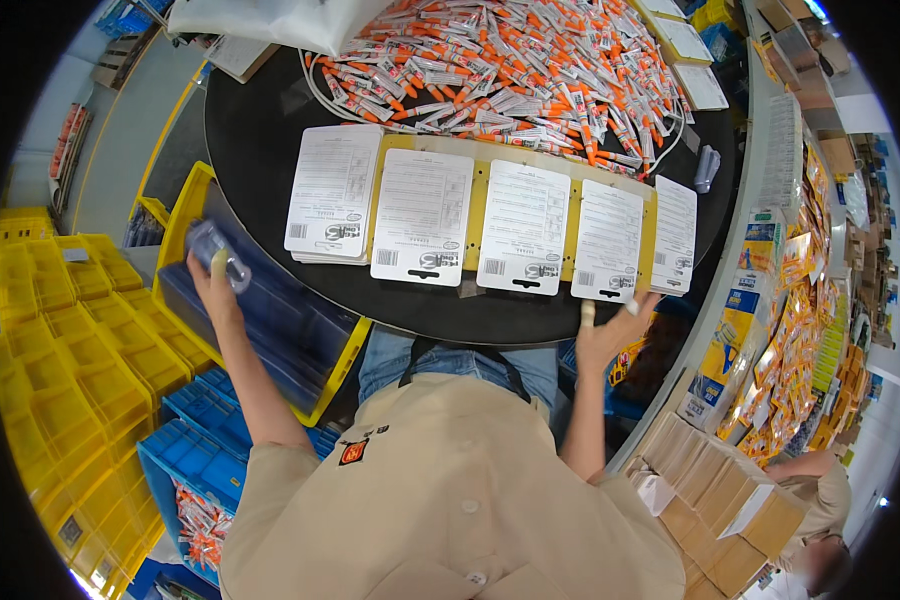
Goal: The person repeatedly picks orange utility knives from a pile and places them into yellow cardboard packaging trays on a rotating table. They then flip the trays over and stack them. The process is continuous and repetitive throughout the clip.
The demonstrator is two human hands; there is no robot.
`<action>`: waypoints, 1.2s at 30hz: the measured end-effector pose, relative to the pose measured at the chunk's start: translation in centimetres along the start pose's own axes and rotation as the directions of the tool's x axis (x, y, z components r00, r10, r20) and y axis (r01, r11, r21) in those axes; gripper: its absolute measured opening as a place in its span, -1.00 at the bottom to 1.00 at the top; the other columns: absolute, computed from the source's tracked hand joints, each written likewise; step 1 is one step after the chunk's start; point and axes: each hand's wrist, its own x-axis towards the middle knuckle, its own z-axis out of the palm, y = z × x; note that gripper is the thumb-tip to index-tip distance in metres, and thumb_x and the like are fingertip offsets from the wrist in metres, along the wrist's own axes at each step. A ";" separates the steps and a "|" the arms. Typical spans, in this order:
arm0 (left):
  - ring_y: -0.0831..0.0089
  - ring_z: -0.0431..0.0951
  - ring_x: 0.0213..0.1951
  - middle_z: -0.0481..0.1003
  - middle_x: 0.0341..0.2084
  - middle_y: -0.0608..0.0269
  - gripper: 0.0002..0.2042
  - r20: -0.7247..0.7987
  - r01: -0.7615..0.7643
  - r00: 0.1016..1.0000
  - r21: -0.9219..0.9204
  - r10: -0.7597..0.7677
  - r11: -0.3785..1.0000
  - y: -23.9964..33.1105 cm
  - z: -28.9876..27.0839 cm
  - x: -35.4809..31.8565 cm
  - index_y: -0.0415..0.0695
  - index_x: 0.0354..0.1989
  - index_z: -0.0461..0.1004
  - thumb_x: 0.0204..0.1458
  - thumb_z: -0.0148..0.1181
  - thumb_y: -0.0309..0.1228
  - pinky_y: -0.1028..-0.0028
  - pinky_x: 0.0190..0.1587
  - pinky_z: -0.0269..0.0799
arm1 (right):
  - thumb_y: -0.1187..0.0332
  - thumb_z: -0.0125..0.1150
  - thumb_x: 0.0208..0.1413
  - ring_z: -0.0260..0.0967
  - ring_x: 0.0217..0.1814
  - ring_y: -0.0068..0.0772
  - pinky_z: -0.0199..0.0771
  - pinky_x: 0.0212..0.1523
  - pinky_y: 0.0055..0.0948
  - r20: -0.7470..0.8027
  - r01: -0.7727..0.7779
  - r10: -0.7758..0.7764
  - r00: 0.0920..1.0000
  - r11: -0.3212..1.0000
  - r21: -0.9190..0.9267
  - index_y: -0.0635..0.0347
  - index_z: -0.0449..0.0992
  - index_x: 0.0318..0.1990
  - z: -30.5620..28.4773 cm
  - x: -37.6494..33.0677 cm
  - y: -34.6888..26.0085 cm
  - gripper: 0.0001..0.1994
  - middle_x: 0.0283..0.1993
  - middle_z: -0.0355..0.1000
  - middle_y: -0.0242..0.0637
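showing five topmost white cards (523,222), two hands (606,346)

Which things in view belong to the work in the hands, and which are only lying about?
Seemingly part of the work:
clear plastic piece in the left hand
white cards, one at the right hand
orange-capped tubes
yellow bin

Apparently just lying about:
stacked yellow crates
cardboard boxes
packaged goods at right

a clear plastic blister shell (218,258), blurred and tilted, sits in the left hand (213,288) over a yellow-rimmed bin (343,372). white printed cards (523,225) lie flat in a row of five places across the black bench (410,308), the leftmost stacked, the middle three showing dark hang slots; the right hand (608,335) meets the fourth's lower edge, contact unclear.
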 end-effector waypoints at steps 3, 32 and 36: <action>0.57 0.42 -0.10 0.45 -0.15 0.32 -0.57 0.148 0.012 0.989 -0.185 0.016 0.983 3.3 4.3 -1.0 -0.15 0.11 0.31 0.09 0.19 -0.29 0.52 -0.04 0.32 | 0.39 0.08 0.16 -0.13 0.47 0.16 -0.27 0.42 0.08 0.314 0.296 -0.245 0.917 0.947 -0.124 0.20 0.27 0.29 -2.1 4.0 -1.7 -0.49 0.43 0.02 -0.04; 0.03 0.57 -0.29 0.56 -0.38 0.01 -0.59 0.951 -0.527 0.262 0.001 0.162 0.850 16.3 38.8 -23.2 -0.15 -0.12 0.43 -0.19 0.37 -0.40 0.23 -0.21 0.45 | 0.30 0.16 0.20 0.52 -0.23 -0.32 0.55 -0.26 -0.40 -0.562 -0.123 0.513 0.649 0.800 0.587 0.37 0.48 -0.07 -1.2 26.4 14.1 -0.71 -0.13 0.51 -0.10; -0.03 0.57 -0.28 0.56 -0.39 -0.03 -0.57 0.962 -0.631 0.266 0.123 0.064 0.766 15.9 42.9 -25.0 -0.16 -0.18 0.46 -0.23 0.43 -0.26 0.15 -0.22 0.46 | 0.20 0.33 0.01 0.53 -0.25 -0.20 0.51 -0.20 -0.29 0.069 -0.040 0.021 0.997 0.955 0.294 0.07 0.61 -0.24 8.4 27.4 9.9 -0.79 -0.31 0.55 -0.15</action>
